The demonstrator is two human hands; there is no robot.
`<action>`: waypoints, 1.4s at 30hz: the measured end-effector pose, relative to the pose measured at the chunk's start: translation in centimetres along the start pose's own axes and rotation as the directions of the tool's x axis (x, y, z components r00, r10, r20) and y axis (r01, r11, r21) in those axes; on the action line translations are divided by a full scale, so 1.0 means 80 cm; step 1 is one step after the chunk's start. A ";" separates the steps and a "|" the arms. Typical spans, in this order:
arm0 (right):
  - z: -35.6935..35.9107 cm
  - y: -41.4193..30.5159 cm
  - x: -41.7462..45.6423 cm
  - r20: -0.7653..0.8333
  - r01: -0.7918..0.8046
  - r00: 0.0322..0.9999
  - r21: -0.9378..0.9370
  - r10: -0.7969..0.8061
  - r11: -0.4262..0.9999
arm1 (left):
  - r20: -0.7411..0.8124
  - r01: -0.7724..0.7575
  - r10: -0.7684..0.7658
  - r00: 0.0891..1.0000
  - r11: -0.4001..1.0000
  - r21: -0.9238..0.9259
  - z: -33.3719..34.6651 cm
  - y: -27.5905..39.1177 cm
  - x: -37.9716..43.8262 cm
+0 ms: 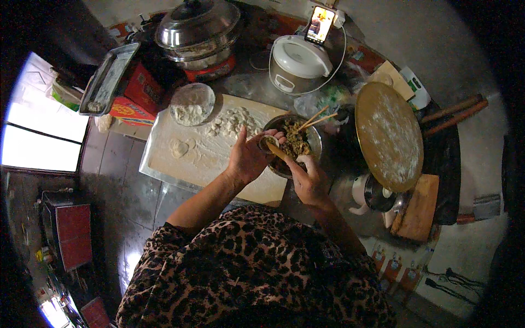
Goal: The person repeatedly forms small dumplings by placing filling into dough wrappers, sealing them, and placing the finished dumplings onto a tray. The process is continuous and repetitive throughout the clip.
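My left hand (254,158) cups a round dough wrapper (275,140) with dark filling on it. A light wooden stick or spatula (275,150) is gripped in my right hand (309,180), its tip at the filling. Beneath both hands is a metal bowl (319,137) of chopped filling (296,137), with a pair of chopsticks (318,119) leaning in it. On the floured board (221,172) lie many small dough pieces (233,123) and a few flat wrappers (180,147). A clear bowl (192,92) of flour (188,114) sits at the board's far left corner.
Behind the board stand a lidded metal steamer (199,33) and a white rice cooker (299,57) with a lit phone (320,24) above it. A floured round tray (389,135) is at right, beside a wooden board (416,209). A metal tray (108,78) rests by a red box (139,94) at left.
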State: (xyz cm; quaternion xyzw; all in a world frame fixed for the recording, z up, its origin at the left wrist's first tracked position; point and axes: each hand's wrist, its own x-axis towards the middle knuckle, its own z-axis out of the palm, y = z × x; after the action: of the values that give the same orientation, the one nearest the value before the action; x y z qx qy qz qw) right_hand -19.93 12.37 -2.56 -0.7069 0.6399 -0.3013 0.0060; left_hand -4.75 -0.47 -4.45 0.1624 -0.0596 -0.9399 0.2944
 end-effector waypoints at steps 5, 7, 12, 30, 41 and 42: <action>-0.012 -0.013 0.007 0.016 -0.031 0.999 0.066 0.030 0.997 | 0.078 0.019 -0.018 0.997 1.000 -0.009 -0.017 -0.003 0.004; 0.003 -0.005 0.003 0.010 0.004 1.000 0.064 -0.005 0.998 | 0.049 -0.010 0.011 0.999 1.000 -0.011 -0.021 -0.003 0.005; 0.015 0.022 -0.007 0.065 -0.289 0.955 -0.021 0.290 0.957 | 0.037 -0.064 0.063 0.997 0.997 0.049 -0.038 0.016 0.004; 0.035 0.027 0.017 -0.239 -0.146 0.948 0.261 0.210 0.954 | 0.102 0.107 -0.133 0.986 0.967 0.231 0.022 0.043 -0.039; -0.037 -0.063 0.060 -0.183 0.139 0.978 0.209 -0.101 0.968 | 0.140 0.210 -0.270 0.952 0.917 0.339 0.060 0.041 -0.060; -0.035 -0.061 0.062 -0.181 0.175 0.974 0.245 -0.133 0.953 | 0.138 0.225 -0.287 0.948 0.911 0.345 0.063 0.042 -0.061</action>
State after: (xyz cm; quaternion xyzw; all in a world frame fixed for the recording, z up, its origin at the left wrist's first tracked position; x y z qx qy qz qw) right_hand -16.72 9.80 3.72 -0.7208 0.5361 -0.4388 0.0227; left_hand -0.91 -0.34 2.31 0.1268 -0.2187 -0.9586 0.1307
